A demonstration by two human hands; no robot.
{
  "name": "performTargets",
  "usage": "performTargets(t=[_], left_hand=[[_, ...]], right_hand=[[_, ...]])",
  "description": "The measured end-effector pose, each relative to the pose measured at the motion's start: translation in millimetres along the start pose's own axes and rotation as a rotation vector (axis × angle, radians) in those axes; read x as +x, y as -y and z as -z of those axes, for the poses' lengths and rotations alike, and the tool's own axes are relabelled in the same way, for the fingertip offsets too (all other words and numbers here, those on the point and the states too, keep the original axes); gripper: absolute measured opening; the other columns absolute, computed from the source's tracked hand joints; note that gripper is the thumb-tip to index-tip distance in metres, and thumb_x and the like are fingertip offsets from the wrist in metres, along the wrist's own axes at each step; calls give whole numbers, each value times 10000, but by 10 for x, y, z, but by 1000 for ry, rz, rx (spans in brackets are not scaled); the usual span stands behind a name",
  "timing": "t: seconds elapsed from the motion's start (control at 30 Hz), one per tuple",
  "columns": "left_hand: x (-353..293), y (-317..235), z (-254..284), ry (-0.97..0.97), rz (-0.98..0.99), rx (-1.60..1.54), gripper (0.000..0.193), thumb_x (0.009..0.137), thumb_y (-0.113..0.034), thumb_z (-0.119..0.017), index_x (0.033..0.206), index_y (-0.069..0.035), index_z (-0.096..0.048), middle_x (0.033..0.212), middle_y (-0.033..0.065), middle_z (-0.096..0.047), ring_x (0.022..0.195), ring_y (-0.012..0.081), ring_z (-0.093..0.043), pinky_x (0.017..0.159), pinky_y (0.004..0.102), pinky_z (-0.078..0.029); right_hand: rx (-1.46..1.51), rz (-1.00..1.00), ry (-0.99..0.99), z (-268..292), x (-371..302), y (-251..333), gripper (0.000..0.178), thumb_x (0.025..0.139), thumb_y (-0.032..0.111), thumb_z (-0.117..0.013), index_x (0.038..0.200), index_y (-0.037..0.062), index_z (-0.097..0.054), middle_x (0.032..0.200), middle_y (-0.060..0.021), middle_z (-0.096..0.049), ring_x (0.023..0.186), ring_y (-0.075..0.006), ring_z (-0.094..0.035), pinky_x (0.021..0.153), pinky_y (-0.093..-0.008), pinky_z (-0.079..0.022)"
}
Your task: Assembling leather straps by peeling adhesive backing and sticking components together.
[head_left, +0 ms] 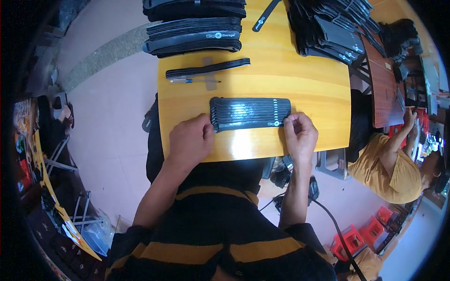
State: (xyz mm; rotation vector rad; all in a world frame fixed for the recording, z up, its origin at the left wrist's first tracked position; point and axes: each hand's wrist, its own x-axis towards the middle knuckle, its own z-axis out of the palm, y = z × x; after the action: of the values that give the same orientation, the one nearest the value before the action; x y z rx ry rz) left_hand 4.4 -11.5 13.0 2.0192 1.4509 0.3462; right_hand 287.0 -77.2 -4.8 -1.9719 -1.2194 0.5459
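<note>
A fanned row of overlapping flat black straps [248,113] lies near the front of the yellow wooden table [323,93], with pale marks along its right end. At its left edge my left hand [191,140] is closed, thumb and curled fingers gripping the strap ends. My right hand [300,135] pinches the near right corner of the row between thumb and fingers. Behind the row lie a thin bundle of black straps [208,68] and a blue and clear pen [194,81].
Thick stacks of black straps [192,35] stand at the far left. More piles [328,37] cover the far right corner, and a single strap [266,16] lies between. A person in a yellow shirt [389,168] works at right. Red stools [349,241] and a dark cable [335,220] are below.
</note>
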Motion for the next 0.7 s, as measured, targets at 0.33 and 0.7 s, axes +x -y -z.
performTargets(t=[0.33, 0.7], left_hand=[[323, -811, -556, -258, -705, -42, 189, 923, -146, -609, 1094, -93, -668, 1017, 99, -624, 1001, 283, -635, 851, 432, -540], [867, -231, -661, -265, -731, 122, 158, 909, -158, -576, 996, -83, -684, 1049, 109, -633, 1093, 292, -595, 970, 433, -458]], right_hand=[[-42, 43, -8, -30, 14, -173, 105, 904, 86, -742, 891, 22, -659, 719, -82, -635, 649, -153, -610, 641, -308, -512], [-35, 48, 6, -27, 27, -132, 122, 949, 80, -751, 889, 18, -665, 682, 21, -571, 637, -56, -511, 611, -243, -462]])
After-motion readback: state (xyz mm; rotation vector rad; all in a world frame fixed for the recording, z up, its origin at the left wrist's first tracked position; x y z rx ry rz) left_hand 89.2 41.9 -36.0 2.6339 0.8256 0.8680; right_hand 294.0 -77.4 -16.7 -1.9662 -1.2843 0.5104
